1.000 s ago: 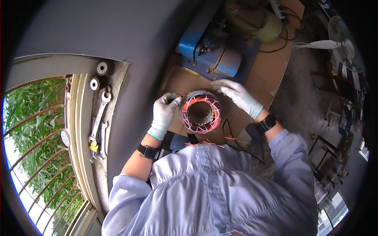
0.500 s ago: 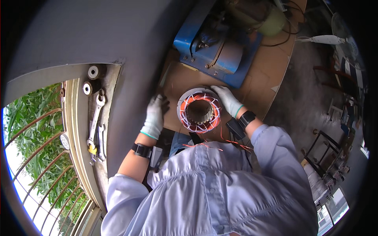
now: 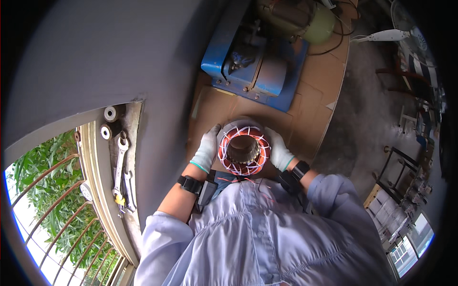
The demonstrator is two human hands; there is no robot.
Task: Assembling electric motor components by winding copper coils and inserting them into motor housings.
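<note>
A motor stator [image 3: 244,168] stands in front of my body at the near edge of the cardboard-covered bench, its round opening facing up. Orange-red copper windings ring its top, laced with white cord, and loose red lead wires trail from its near side. My left hand [image 3: 208,147], in a white glove with a green cuff, presses against the stator's left side. On the opposite side, my gloved right hand [image 3: 278,148] grips the casing. Both hands are closed around it; some fingertips are hidden behind the casing.
Beyond the stator sits a blue metal machine [image 3: 272,78] with a drum and a green motor [image 3: 318,26]. To the left, a sill holds wrenches [image 3: 119,167] and metal rollers [image 3: 110,113] beside a barred window. A fan [image 3: 391,35] stands at the far right.
My left hand has moved right, from beside the stator onto its left side. My right hand has slid down nearer along its right side. The view has shifted slightly.
</note>
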